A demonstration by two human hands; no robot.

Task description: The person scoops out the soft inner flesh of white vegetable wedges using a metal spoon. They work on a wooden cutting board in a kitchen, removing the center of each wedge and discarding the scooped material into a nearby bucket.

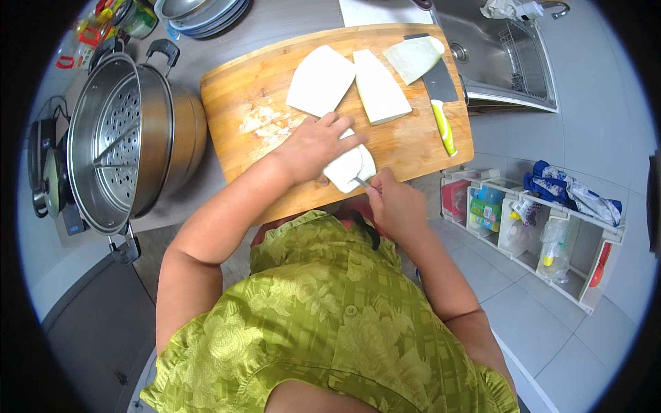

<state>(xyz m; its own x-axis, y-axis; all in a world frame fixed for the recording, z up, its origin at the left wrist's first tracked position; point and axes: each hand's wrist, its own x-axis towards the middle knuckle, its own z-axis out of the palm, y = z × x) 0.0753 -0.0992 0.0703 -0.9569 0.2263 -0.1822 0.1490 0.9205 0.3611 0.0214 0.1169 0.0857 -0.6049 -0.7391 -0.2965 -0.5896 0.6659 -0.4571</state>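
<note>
My left hand (319, 143) presses a white piece of gourd (343, 173), apparently winter melon, onto the wooden cutting board (235, 90) near its front edge. Gripped in my right hand (398, 207) is a slim metal utensil (363, 183). Its tip meets the white flesh, so its shape cannot be told. Farther back lie a broad gourd slab (321, 80) and a longer gourd wedge (382, 92) with a pale green edge. Another gourd piece (412, 59) rests partly over the dark blade of a cleaver (441, 85) with a lime-green and white handle. Pale scraps (263, 121) are scattered at left.
A large steel steamer pot (188, 126) with a perforated insert stands left of the board. Stacked plates (222, 23) and jars (137, 20) are behind it. At back right is a steel sink (485, 46); below it, a white shelf rack (516, 253) holds bottles.
</note>
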